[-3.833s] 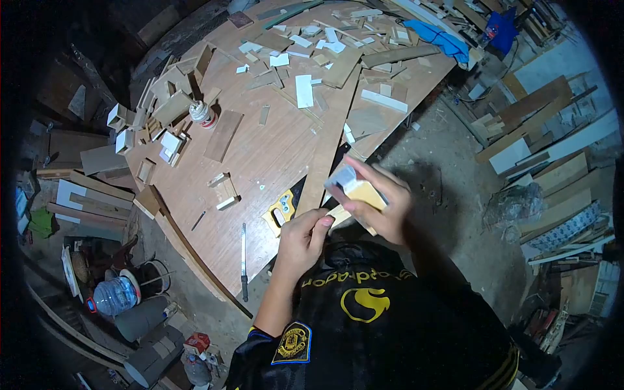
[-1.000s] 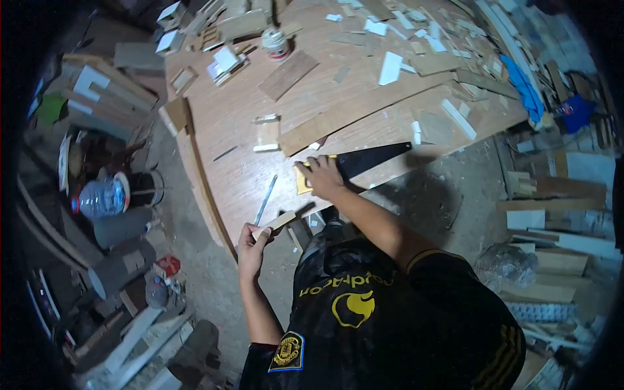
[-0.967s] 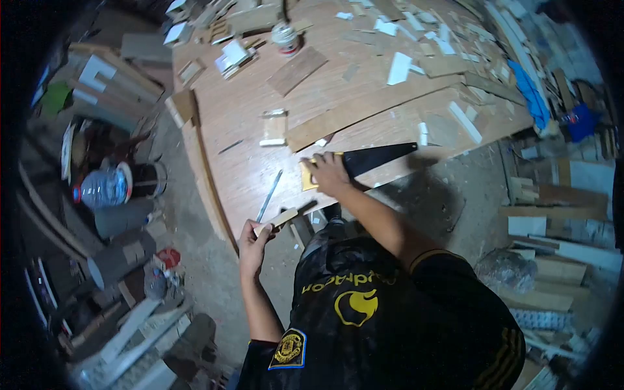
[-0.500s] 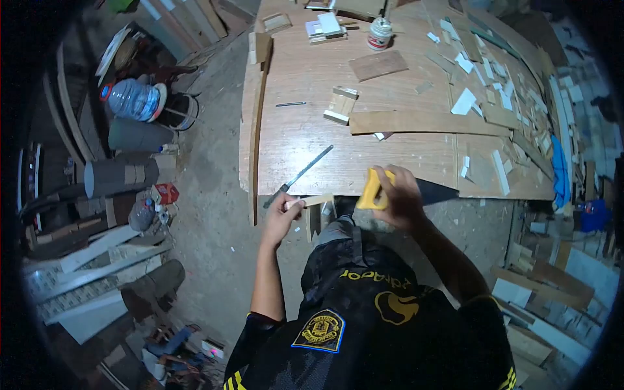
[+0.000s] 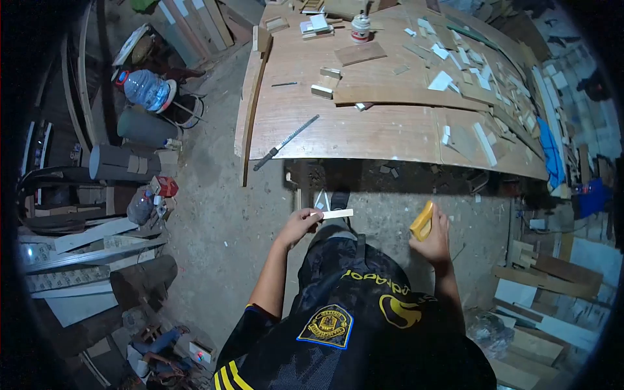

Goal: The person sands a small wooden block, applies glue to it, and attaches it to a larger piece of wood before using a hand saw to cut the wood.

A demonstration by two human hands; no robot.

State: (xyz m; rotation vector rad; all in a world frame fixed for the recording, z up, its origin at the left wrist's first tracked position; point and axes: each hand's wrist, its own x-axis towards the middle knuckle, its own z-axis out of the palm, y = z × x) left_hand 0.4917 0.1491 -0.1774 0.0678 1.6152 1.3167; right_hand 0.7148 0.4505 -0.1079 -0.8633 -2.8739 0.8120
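My left hand [image 5: 298,225] pinches a short pale wooden strip [image 5: 335,214] held level over the floor. My right hand [image 5: 434,237] grips the yellow handle of a hand saw [image 5: 422,222]; its blade is hidden behind my hand and body. Both hands hang in front of my black shirt, away from the workbench [image 5: 364,130]. On the bench near its front edge lies a long thin metal tool [image 5: 286,142]. Wood offcuts and a long flat board [image 5: 403,97] lie further back.
A glue bottle [image 5: 359,28] stands at the bench's far end. A loose plank [image 5: 250,104] leans along the bench's left edge. On the floor to the left are a water jug [image 5: 148,90], grey pipe sections [image 5: 120,170] and boards. Stacked timber fills the right side.
I have stepped back from the bench. The saw has come off the bench top and now hangs low in my right hand. My left hand still holds the strip.
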